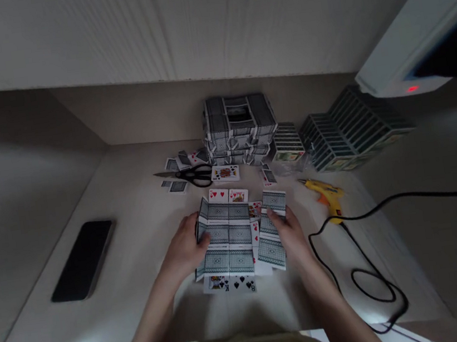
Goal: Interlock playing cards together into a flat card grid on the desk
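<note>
On the desk, back from the middle of its front edge, the card panel has its left side pinched by the left hand, while just to the panel's right the card strip, long axis running front to back, far end leaning right, is pinched by the nearer right hand.

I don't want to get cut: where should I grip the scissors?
Take the scissors by the black handle loops, probably from the near side: the blades point left, while a face card lies just right of the loops.
</note>
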### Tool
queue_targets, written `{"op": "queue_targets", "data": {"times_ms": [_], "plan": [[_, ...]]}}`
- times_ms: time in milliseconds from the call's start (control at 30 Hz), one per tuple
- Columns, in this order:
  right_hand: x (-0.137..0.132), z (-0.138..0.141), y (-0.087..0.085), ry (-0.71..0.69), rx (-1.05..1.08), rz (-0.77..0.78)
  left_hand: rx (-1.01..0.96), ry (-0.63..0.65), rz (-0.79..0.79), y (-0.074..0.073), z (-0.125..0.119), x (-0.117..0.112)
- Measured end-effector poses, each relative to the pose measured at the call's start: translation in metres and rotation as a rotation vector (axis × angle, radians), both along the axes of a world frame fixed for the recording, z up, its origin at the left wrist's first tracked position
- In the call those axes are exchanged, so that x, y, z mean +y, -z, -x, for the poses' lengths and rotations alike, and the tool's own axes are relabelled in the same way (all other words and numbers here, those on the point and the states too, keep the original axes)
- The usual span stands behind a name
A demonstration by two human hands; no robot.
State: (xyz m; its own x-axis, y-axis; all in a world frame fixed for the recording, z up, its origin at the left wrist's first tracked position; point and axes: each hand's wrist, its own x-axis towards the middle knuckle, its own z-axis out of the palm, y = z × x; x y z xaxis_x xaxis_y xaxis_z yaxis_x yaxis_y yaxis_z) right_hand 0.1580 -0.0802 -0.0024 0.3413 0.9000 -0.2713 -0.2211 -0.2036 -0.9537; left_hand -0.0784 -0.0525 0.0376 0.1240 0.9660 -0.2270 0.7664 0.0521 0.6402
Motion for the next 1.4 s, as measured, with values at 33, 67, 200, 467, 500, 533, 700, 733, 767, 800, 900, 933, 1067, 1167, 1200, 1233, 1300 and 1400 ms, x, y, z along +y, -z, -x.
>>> {"op": "queue_targets", "data": {"times_ms": [33, 67, 200, 467, 500, 533, 700, 733, 767, 800, 900, 933, 1067, 1167, 1200, 1233, 1300, 1400], "plan": [[0.005, 0.003, -0.001, 0.024, -0.031, 0.043, -0.066, -0.031, -0.046, 0.004, 0.001, 0.000], [0.009, 0.005, -0.001, 0.016, -0.033, 0.048, -0.140, -0.073, -0.092, 0.009, 0.002, 0.001], [0.019, 0.008, 0.000, -0.029, 0.009, 0.044, -0.389, -0.079, -0.151, 0.029, 0.001, 0.005], [0.021, 0.006, 0.012, -0.035, 0.000, 0.064, -0.300, 0.050, -0.238, 0.041, -0.015, 0.004], [0.021, 0.004, 0.013, -0.027, -0.012, 0.074, -0.267, 0.053, -0.234, 0.040, -0.017, 0.003], [0.020, 0.002, 0.013, -0.008, -0.034, 0.079, -0.224, 0.052, -0.228, 0.038, -0.019, 0.003], [0.018, -0.015, 0.013, 0.105, -0.215, -0.012, 0.092, 0.134, -0.389, 0.003, -0.027, -0.009], [0.018, -0.018, 0.013, 0.087, -0.231, -0.030, 0.156, 0.189, -0.446, -0.007, -0.030, -0.013], [0.017, -0.021, 0.013, 0.062, -0.240, -0.043, 0.198, 0.254, -0.483, -0.014, -0.034, -0.017], [0.017, -0.023, 0.013, 0.035, -0.247, -0.055, 0.219, 0.316, -0.489, -0.019, -0.039, -0.020], [0.016, -0.025, 0.014, -0.026, -0.306, -0.089, 0.251, 0.505, -0.370, -0.016, -0.058, -0.027], [0.016, -0.026, 0.014, -0.043, -0.340, -0.097, 0.273, 0.548, -0.341, -0.009, -0.065, -0.028], [0.015, -0.030, 0.017, -0.107, -0.479, -0.094, 0.347, 0.531, -0.329, 0.024, -0.083, -0.029], [0.014, -0.035, 0.021, -0.182, -0.503, -0.071, 0.367, 0.493, -0.413, 0.039, -0.084, -0.028], [0.014, -0.037, 0.022, -0.205, -0.492, -0.063, 0.371, 0.489, -0.437, 0.041, -0.083, -0.028], [0.015, -0.038, 0.023, -0.221, -0.481, -0.055, 0.373, 0.487, -0.456, 0.042, -0.081, -0.029], [0.016, -0.039, 0.024, -0.219, -0.480, -0.048, 0.369, 0.482, -0.479, 0.042, -0.079, -0.029], [0.017, -0.040, 0.025, -0.212, -0.481, -0.054, 0.352, 0.470, -0.491, 0.040, -0.078, -0.030]]}}
